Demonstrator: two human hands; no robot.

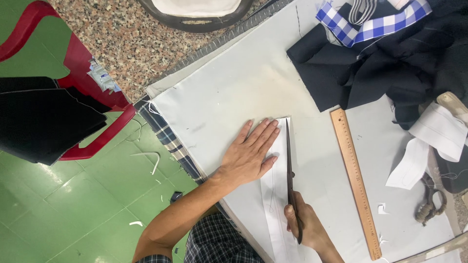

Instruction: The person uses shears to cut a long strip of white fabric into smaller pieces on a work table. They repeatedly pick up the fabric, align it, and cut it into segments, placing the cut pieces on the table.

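White fabric strip (279, 195) is lying left of the wooden ruler (355, 180), the left hand (251, 155) pressing it with fingers spread, while the right hand (304, 225) is gripping dark scissors (290, 170) whose cut could wander if the cloth slips.

The table cover (229, 83) is pale grey-white. On it, the fabric strip (279, 195) under the hands is white, and the scissors (289, 165) along it are dark. Right of the scissors, the ruler (355, 180) is light-brown wood. Beyond the ruler, the cloth pile (380, 63) is navy, topped by blue-and-white checked fabric (375, 24). Left of the table, the floor (97, 195) is green, the chair (73, 63) red.
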